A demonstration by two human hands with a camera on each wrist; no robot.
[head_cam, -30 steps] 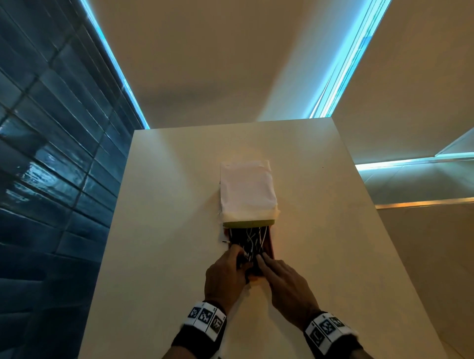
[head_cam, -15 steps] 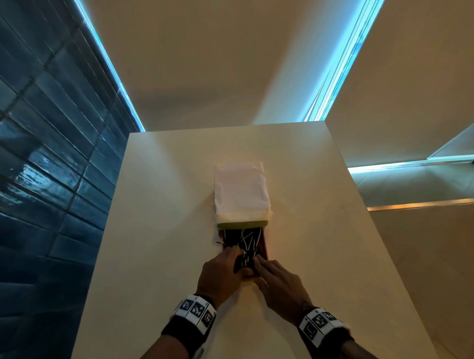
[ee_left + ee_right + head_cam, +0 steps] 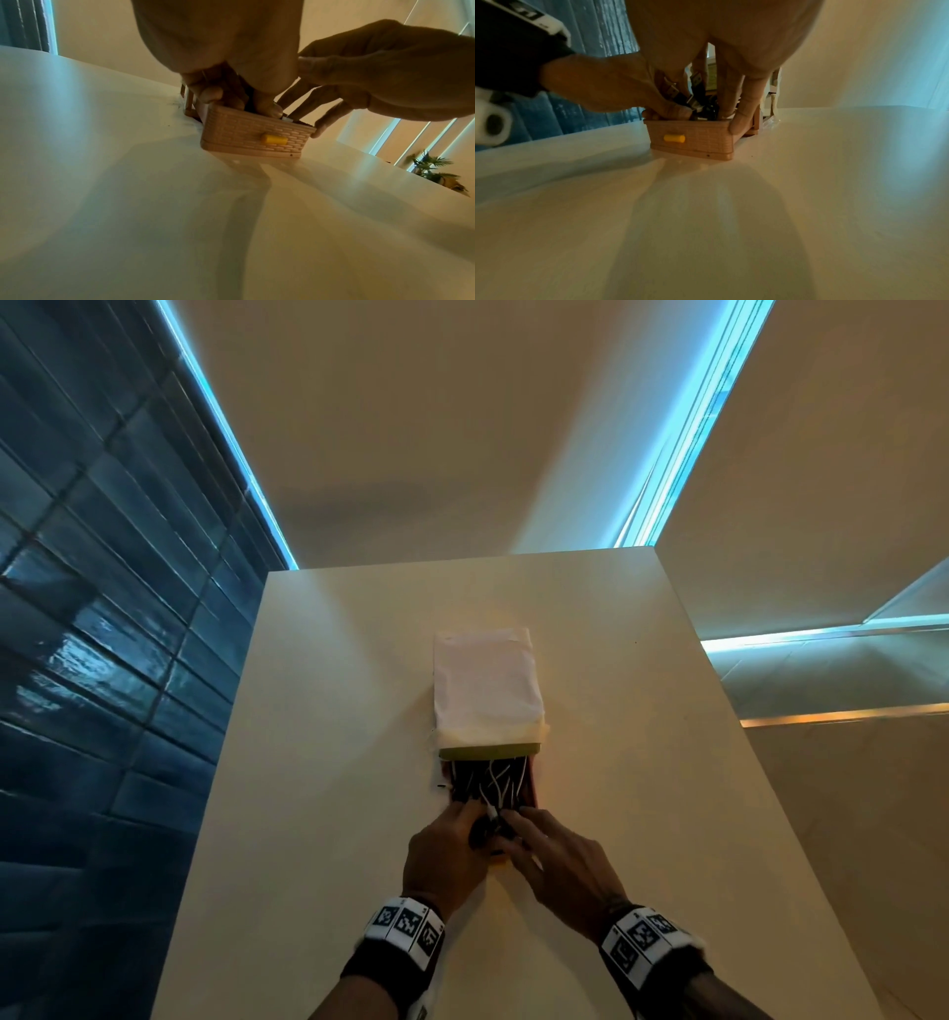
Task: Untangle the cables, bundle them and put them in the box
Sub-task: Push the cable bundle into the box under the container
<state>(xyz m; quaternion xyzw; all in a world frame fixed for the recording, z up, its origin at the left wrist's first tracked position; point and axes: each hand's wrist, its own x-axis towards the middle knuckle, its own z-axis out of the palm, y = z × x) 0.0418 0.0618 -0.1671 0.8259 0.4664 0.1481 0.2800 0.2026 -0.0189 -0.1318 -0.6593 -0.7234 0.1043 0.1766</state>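
A small tan box drawer with a woven pattern and a yellow knob stands pulled out on the table, full of black and white cables. Both hands meet at its near end. My left hand curls into the drawer from the left and grips black cables with metal plugs. My right hand reaches in with straight fingers pressing down on the cables, and its little finger rests against the drawer's outer corner. The cables under the fingers are hidden.
Behind the drawer sits its housing, draped in white cloth. The pale table runs along a blue tiled wall on the left and drops off at its right edge. A potted plant stands beyond the table.
Both hands stay at the drawer's near end. Their fingers have worked slightly further in over the cables.
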